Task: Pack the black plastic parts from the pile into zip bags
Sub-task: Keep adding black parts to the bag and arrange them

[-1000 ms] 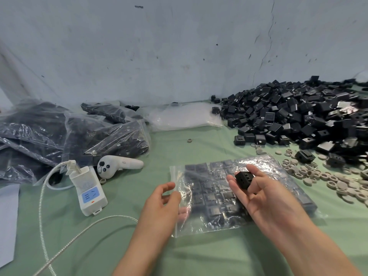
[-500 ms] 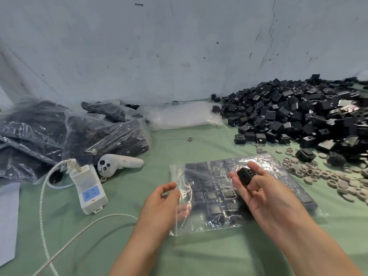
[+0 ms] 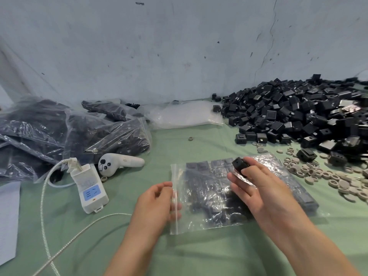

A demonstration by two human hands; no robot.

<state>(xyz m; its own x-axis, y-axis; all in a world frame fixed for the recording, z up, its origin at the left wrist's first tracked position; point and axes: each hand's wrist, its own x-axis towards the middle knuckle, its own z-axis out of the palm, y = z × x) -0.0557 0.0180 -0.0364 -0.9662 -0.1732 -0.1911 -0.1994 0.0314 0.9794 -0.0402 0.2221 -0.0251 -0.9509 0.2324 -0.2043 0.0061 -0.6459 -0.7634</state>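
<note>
- Small black cube-shaped plastic part (image 3: 240,166) is pinched in right hand (image 3: 264,194) above clear zip bag (image 3: 229,194), part-filled, flat on green desk (image 3: 179,253).
- Bag's open edge is pinched by left hand (image 3: 157,206).
- Black parts pile (image 3: 298,114) is seen far right.

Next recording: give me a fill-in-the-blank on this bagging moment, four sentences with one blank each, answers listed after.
1. The left hand holds the mouth of the clear plastic zip bag, which lies on a ____ cloth.
2. The right hand pinches exactly ____ small black plastic part.
3. The pile of loose black plastic parts lies to the ____ of the bag.
4. The white handheld controller lies to the ____ of the bag.
Answers: green; one; right; left.
</note>
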